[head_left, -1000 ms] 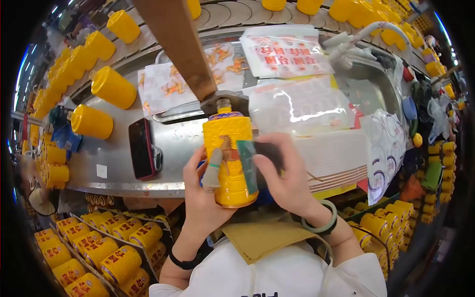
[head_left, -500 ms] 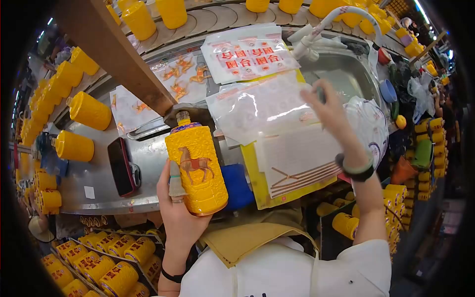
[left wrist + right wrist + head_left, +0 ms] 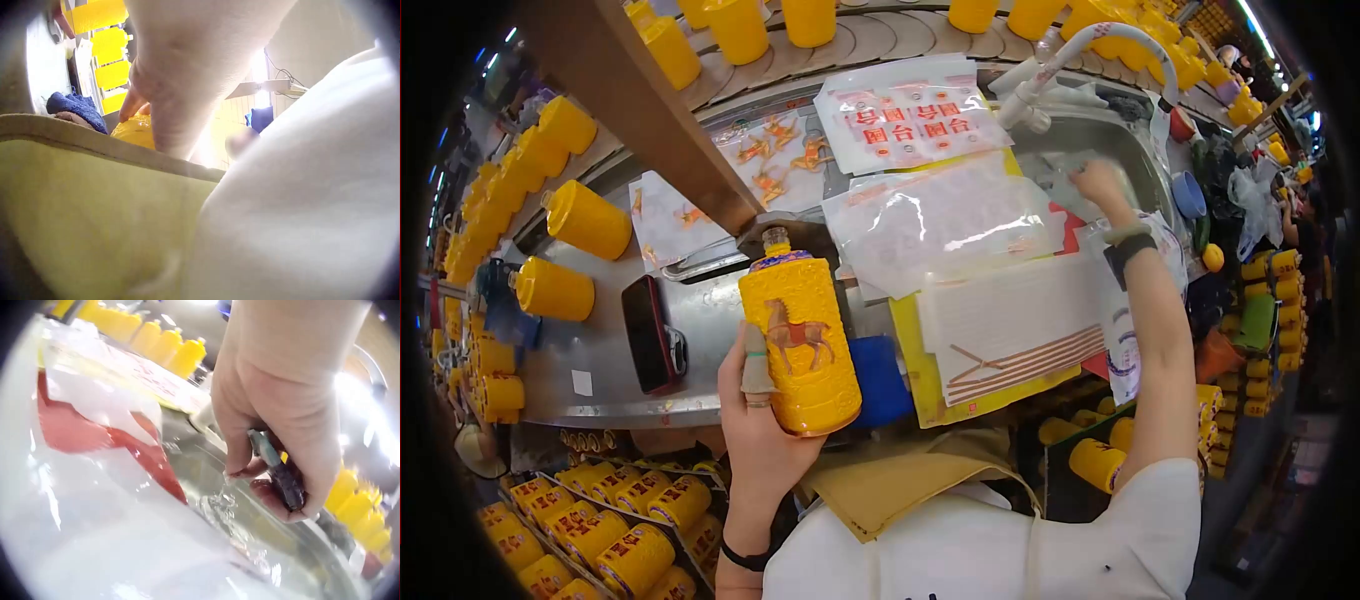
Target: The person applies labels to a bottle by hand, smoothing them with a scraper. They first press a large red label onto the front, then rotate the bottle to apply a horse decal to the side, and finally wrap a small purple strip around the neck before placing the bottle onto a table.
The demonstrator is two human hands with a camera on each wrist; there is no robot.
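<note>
My left hand (image 3: pixel 762 435) grips a yellow embossed bottle (image 3: pixel 820 395) round its lower side, neck toward the wooden post. A brown horse decal (image 3: pixel 798 335) lies on the bottle's front. One left finger wears a pale finger cot (image 3: pixel 756 370) with a green band. My right hand (image 3: pixel 1100 185) is over the metal sink (image 3: pixel 1140 160). In the right wrist view its curled fingers hold a green and dark scraper (image 3: pixel 281 475), partly hidden in the palm. The fingertips are right at the rippling water (image 3: pixel 231 512). The left wrist view shows mostly arm and apron.
A wooden post (image 3: pixel 670 110) slants down to the bottle's neck. Printed sheets (image 3: pixel 910 110), clear film (image 3: pixel 940 220) and white striped sheets (image 3: pixel 1020 320) lie between bottle and sink. A phone (image 3: pixel 650 335) and several yellow bottles (image 3: pixel 587 220) stand left. A curved tap (image 3: pixel 1080 45) overhangs the sink.
My right hand has gone from the bottle, across the sheets, to the sink with the scraper. The bottle stays in my left hand, its horse decal now uncovered.
</note>
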